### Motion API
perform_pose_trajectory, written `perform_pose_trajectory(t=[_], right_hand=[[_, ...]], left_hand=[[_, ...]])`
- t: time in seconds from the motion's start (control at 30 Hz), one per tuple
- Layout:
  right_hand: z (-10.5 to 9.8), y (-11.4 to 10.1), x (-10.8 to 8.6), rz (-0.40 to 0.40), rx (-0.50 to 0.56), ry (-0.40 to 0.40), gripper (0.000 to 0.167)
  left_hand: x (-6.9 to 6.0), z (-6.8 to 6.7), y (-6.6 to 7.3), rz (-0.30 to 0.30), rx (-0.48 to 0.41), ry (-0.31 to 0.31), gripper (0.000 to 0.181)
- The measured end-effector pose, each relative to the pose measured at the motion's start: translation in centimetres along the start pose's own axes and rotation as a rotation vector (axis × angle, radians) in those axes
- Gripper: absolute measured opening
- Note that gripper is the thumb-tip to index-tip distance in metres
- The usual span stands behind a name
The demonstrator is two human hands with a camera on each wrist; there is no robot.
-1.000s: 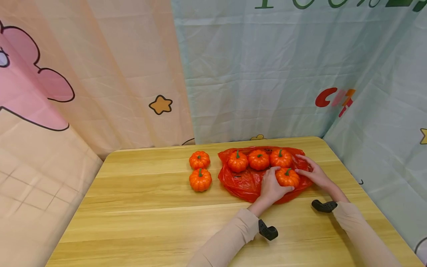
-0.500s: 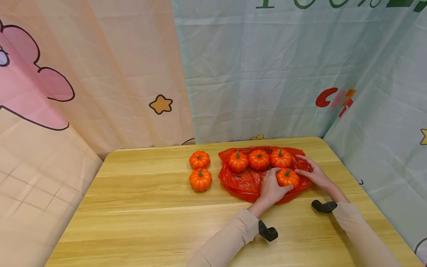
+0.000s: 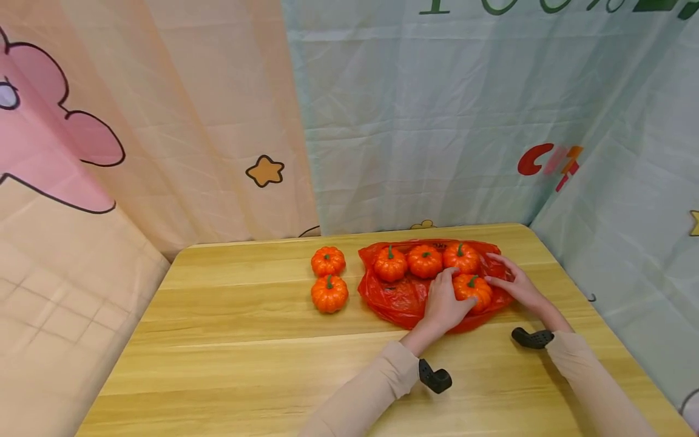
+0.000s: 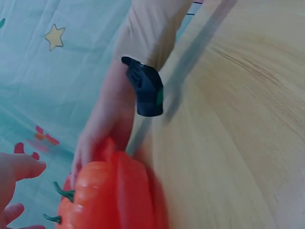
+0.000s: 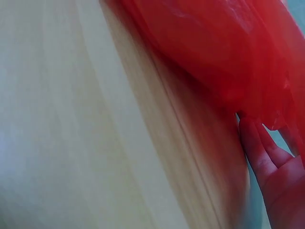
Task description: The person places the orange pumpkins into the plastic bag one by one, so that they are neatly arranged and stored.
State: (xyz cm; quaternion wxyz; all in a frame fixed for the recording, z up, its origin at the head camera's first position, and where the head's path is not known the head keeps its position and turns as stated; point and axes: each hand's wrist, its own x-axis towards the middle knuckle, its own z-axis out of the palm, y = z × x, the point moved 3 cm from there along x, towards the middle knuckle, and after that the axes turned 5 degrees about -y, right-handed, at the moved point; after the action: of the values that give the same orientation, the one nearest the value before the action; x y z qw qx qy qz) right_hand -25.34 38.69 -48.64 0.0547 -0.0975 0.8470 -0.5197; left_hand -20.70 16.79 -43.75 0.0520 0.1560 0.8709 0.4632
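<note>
Four-fingered spread and slightly raised, my left hand (image 3: pixel 443 303) is just left of a small orange pumpkin (image 3: pixel 472 292) with a green stem. In the left wrist view its fingers (image 4: pixel 24 167) look extended, apart from the pumpkins. My right hand (image 3: pixel 523 288) lies at the right side of the red plastic bag (image 3: pixel 404 301), fingers spread, thumb beside that same pumpkin. The right wrist view shows its fingers (image 5: pixel 257 148) fairly straight against the bag's edge, partly hidden by plastic. Behind stand three more pumpkins in a row on the bag: left (image 3: pixel 390 264), middle (image 3: pixel 425 261), right (image 3: pixel 462 259).
Two pumpkins, one behind (image 3: pixel 328 261) and one in front (image 3: pixel 329 294), stand on the wooden table (image 3: pixel 229 352) left of the bag. Printed curtains (image 3: pixel 437 133) hang behind the table. Each wrist carries a black camera mount, the left one (image 3: pixel 435 376) and the right one (image 3: pixel 532 338).
My left hand has shifted slightly left, its thumb drawing back a little along the front pumpkin. The right hand and the pumpkins look unmoved.
</note>
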Motion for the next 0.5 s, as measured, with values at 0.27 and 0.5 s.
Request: perform_pose_trajectory(t=[0.27,0.5], right_hand=[[0.1,-0.2,-0.2,-0.071,0.030,0.051,0.058],[0.2,-0.2,-0.2,-0.063,0.005,0.070,0.058]], left_hand=[[-1.1,-3.1,1.3,0.069,-0.070,0.073,0.059],[-1.8,-6.7,0.9,0.110,-0.109,0.127,0.058]])
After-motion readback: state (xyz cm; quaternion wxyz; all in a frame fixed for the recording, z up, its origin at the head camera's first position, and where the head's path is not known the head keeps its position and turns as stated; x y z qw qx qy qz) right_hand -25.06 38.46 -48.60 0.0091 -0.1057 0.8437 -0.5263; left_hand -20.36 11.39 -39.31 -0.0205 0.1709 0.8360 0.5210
